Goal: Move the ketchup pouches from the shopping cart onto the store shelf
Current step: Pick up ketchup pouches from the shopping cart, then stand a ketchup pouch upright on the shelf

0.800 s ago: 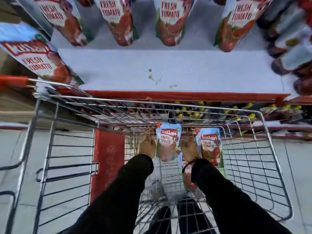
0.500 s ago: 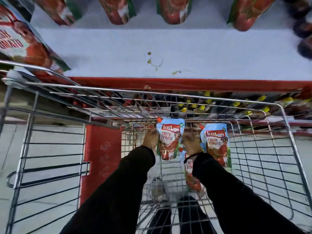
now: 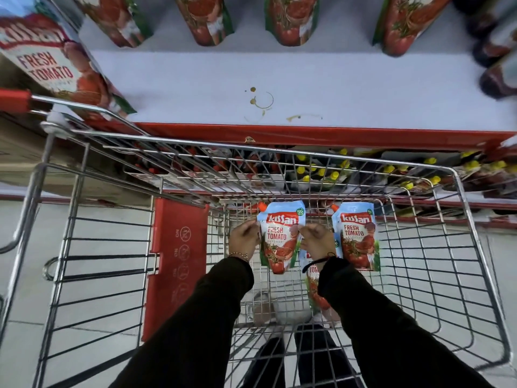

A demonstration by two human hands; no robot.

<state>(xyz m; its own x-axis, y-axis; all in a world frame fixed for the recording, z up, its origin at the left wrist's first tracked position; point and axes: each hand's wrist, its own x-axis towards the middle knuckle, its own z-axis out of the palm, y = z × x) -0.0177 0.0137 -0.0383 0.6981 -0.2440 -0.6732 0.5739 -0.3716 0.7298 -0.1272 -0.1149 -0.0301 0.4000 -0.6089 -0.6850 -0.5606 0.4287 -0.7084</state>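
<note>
The left hand (image 3: 244, 240) and the right hand (image 3: 316, 240) are pinching the sides of one pouch (image 3: 279, 239), holding it down inside the cart (image 3: 472, 219). Another pouch (image 3: 358, 239) is lying just to its right. The shelf (image 3: 335, 88) is sitting above.

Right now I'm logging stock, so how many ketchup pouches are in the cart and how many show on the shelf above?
Ketchup pouches in the shopping cart: 3, one held by the left hand and right hand, one under the right wrist, one at the right.
Ketchup pouches on the shelf: 5, partly cropped.
Total: 8
</note>
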